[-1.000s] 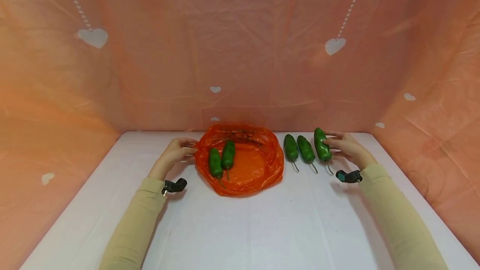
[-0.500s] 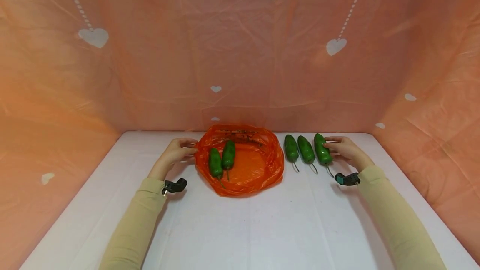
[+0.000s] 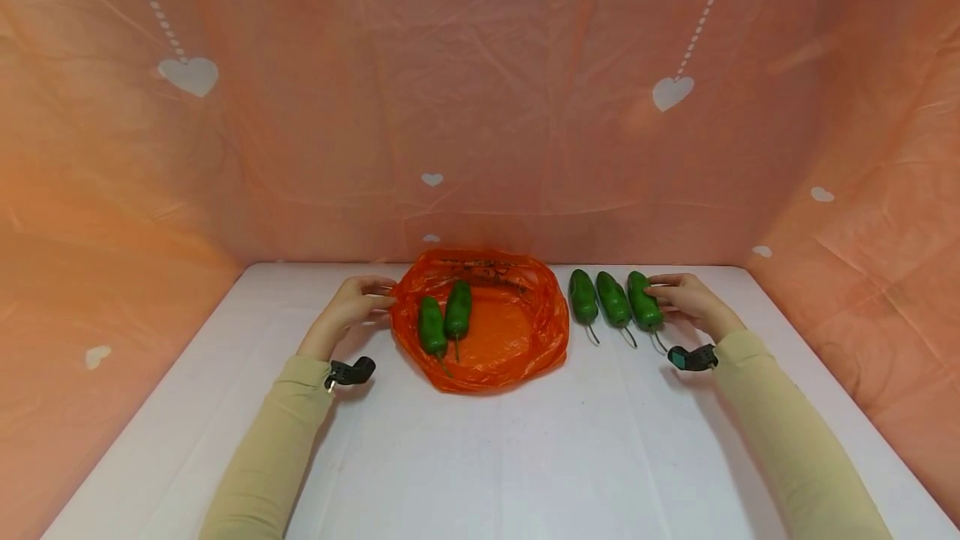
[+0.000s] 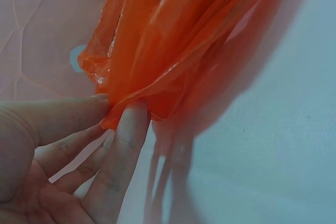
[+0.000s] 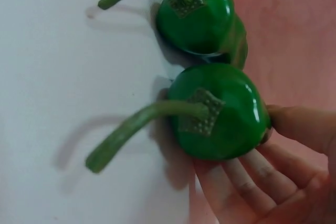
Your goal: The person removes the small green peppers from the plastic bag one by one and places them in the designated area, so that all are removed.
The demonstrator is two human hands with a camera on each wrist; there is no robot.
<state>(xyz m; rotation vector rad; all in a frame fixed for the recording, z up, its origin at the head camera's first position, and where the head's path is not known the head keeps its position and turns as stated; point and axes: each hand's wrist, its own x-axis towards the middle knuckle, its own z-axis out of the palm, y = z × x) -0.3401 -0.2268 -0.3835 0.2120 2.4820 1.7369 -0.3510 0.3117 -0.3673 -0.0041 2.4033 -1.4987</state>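
Observation:
An orange-red plastic bag (image 3: 480, 373) lies on the table with its mouth spread wide. Inside it, at the left, are two green peppers (image 3: 432, 325). My left hand (image 3: 348, 307) pinches the bag's left edge between thumb and fingers, as the left wrist view shows. To the right of the bag, three green peppers form a row, stems toward me. My right hand (image 3: 693, 298) holds the rightmost green pepper (image 5: 218, 111) from its right side, fingers partly hidden behind and under it. The neighbouring green pepper (image 5: 197, 17) lies close beside it.
The white table (image 3: 480, 465) spreads toward me. Orange sheeting with white hearts (image 3: 480, 107) stands behind and at both sides. The leftmost pepper of the row (image 3: 583, 297) lies close to the bag's right edge. Each wrist wears a small black camera (image 3: 693, 357).
My right hand has brought the rightmost pepper down and slightly toward me, in line with the other two. The left hand and the bag have stayed put.

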